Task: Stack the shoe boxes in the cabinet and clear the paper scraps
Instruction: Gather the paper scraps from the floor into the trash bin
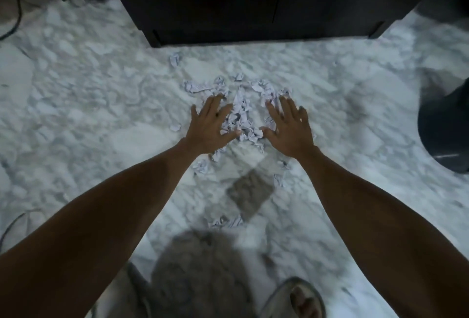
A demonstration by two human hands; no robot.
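Marble floor (76,114) ran beneath me up to the dark cabinet (253,0). Nearest lay stray scraps by my forearms; farther out, my left hand (212,127) and right hand (289,130) lay flat with fingers spread, holding nothing, flanking the main heap of paper scraps (241,112). That heap lay between both palms, equally near each, its length running away from me toward the cabinet, so an inward sweep seemed likely.

Open floor (101,104); cabinet (253,0) close behind scraps (241,112).
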